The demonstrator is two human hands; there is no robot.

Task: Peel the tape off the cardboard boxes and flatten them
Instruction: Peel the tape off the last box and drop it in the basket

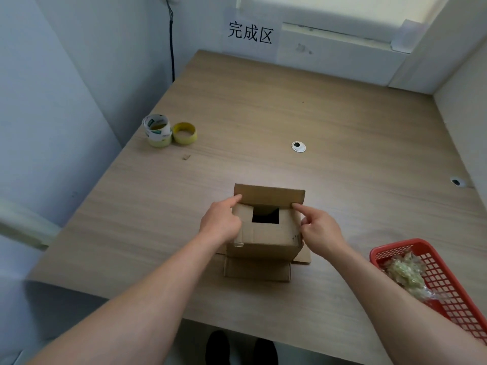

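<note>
Gripping the square-holed brown cardboard box (266, 234) are left hand (220, 220) and right hand (321, 228).

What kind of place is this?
Probably a small work corner in an office: a wooden desk with a cable hole, a paper sign on the wall, and a red basket of crumpled tape.

Arms (163, 280) bare far as visible, left hand (221, 222) and right hand (322, 233) bare too; plain dark shoes (218, 347) down below.
</note>
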